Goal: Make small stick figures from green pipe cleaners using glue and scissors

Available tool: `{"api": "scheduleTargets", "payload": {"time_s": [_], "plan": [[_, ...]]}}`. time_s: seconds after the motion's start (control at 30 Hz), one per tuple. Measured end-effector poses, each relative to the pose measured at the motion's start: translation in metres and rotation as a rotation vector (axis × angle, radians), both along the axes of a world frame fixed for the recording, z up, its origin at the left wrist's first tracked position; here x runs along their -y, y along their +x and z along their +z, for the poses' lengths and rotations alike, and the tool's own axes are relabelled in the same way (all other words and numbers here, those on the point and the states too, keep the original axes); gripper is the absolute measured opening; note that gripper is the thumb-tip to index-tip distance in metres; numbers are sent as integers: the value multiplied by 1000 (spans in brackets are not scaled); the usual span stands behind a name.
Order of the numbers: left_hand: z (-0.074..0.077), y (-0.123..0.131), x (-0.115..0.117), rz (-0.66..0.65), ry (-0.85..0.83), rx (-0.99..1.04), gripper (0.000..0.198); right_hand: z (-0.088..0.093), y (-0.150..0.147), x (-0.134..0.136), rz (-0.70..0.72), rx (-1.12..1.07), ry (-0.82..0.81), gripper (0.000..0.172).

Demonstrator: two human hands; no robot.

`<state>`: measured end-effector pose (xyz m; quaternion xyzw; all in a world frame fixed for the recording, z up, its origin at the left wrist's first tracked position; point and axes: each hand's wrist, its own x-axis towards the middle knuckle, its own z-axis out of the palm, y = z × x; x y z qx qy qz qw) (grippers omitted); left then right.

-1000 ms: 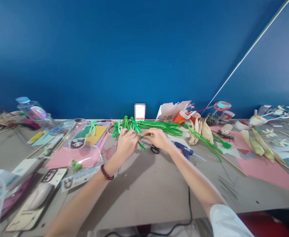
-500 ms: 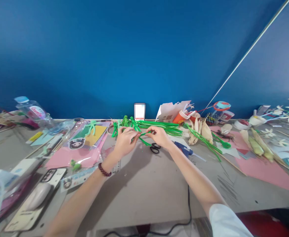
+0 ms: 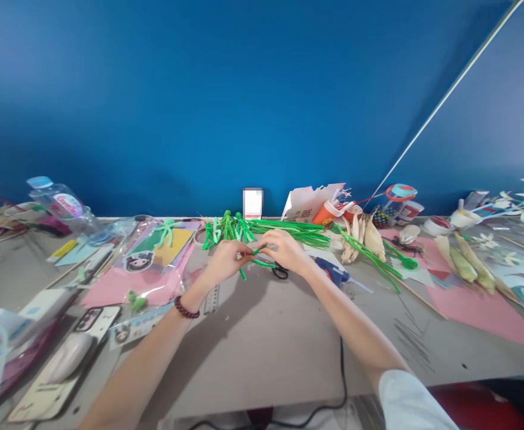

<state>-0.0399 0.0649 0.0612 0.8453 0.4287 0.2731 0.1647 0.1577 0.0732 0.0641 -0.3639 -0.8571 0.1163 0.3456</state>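
Between my two hands is a green pipe cleaner (image 3: 264,263), with one loose end hanging below my left fingers and another stretch running to the right under my right hand. My left hand (image 3: 229,260) pinches it from the left, a dark beaded bracelet on the wrist. From the right, my right hand (image 3: 284,249) pinches it, thumb and forefinger almost touching the left fingertips. Black-handled scissors (image 3: 281,272) lie just below my right hand, partly covered. Behind the hands rest green twisted figures (image 3: 227,226) and a bundle of green pipe cleaners (image 3: 293,229).
A blue glue gun (image 3: 333,272), orange cup (image 3: 327,213) and corn husks (image 3: 373,236) are on the right. To the left are pink paper (image 3: 122,286), a bottle (image 3: 60,200), a phone (image 3: 46,382) and a mouse (image 3: 70,356). A blue wall stands behind.
My left hand has moved slightly down, uncovering more of the green figures. The pipe cleaner's loose end now hangs below the left fingers. My right hand covers more of the scissors.
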Motion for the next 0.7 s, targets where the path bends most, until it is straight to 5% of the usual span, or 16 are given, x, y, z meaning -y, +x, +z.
{"api": "scheduleTargets", "payload": {"time_s": [0.23, 0.43, 0.7], "plan": [[-7, 7, 8, 137, 418, -300, 18, -8, -7, 2, -121, 85, -90, 6], [-17, 14, 12, 112, 774, -480, 25, -17, -11, 1, -257, -47, -347, 7], [-34, 13, 10, 147, 973, -481, 24, -27, -4, -8, -160, -355, -752, 22]]}}
